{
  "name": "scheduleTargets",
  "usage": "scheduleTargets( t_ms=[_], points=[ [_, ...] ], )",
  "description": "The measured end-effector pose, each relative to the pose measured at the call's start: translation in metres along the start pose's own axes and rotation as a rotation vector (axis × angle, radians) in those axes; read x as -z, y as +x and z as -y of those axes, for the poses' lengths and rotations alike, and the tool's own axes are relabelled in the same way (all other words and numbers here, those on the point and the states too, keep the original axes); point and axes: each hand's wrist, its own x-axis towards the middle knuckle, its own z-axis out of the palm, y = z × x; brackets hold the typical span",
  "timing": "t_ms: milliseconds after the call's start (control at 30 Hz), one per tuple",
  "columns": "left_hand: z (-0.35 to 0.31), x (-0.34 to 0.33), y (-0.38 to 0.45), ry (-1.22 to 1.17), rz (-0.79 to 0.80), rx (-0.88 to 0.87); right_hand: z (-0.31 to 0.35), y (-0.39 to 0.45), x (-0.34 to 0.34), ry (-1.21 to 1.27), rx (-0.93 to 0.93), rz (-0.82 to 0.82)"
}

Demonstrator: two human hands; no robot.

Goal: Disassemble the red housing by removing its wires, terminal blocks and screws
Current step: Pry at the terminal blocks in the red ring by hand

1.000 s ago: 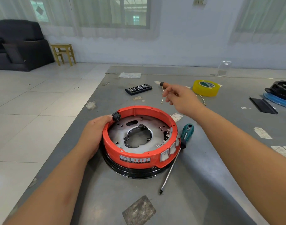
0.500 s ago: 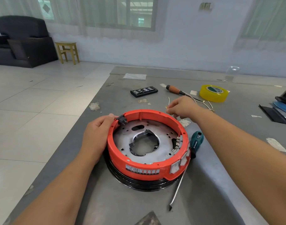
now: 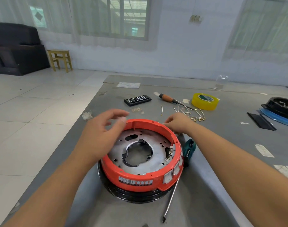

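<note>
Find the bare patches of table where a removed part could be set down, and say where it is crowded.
Bare table lies near, left of the green-handled screwdriver. More lies between red housing and black bit case, and right of the right hand toward the black strip. Crowded: loose wires by yellow tape roll and wooden-handled screwdriver.

Red housing (image 3: pixel 140 181) on black base ring (image 3: pixel 131 196), bare silver-grey plate (image 3: pixel 156 164) inside. Teal-and-black screwdriver handle (image 3: pixel 190 149). Orange-and-black screwdriver handle (image 3: pixel 167 97). Yellow tape roll (image 3: pixel 205 102), green-white core label. Black bit case (image 3: pixel 137 100). Grey bench (image 3: pixel 221 161).
</note>
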Motion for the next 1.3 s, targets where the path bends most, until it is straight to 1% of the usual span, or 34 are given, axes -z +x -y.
scheduleTargets(
  t_ms=[67,133,167,233,267,333,467,633,733,833,967,1200,1300],
  points=[
    [-0.030,-0.011,-0.006,0.145,0.220,-0.170,0.003,0.001,-0.002,-0.067,0.014,0.008],
    [-0.050,-0.027,-0.014,0.292,0.439,-0.266,0.005,0.003,-0.004,-0.113,0.027,0.011],
    [-0.053,-0.034,-0.018,0.381,0.536,-0.251,0.005,0.003,-0.005,-0.119,0.025,0.011],
    [-0.049,-0.044,-0.024,0.565,0.709,-0.107,0.003,0.006,-0.006,-0.123,0.012,0.000],
    [-0.045,-0.047,-0.026,0.638,0.773,-0.039,0.003,0.009,-0.006,-0.126,0.008,-0.006],
    [-0.039,-0.051,-0.028,0.712,0.842,0.011,0.003,0.015,-0.006,-0.134,0.003,-0.005],
    [-0.033,-0.056,-0.028,0.711,0.864,0.059,0.011,0.037,-0.002,-0.158,-0.011,-0.031],
    [-0.029,-0.057,-0.028,0.715,0.842,0.042,0.032,0.073,0.003,-0.145,-0.048,-0.043],
    [-0.029,-0.057,-0.029,0.699,0.838,0.050,0.040,0.091,0.000,-0.145,-0.068,-0.086],
    [-0.030,-0.057,-0.031,0.682,0.833,0.071,0.043,0.104,-0.004,-0.117,-0.109,-0.123],
    [-0.028,-0.059,-0.032,0.668,0.823,0.075,0.039,0.114,-0.008,-0.091,-0.171,-0.116],
    [-0.028,-0.059,-0.031,0.687,0.832,0.066,0.037,0.122,-0.010,-0.066,-0.175,-0.103],
    [-0.027,-0.059,-0.031,0.691,0.829,0.047,0.034,0.117,-0.009,-0.075,-0.139,-0.146]
  ],
)
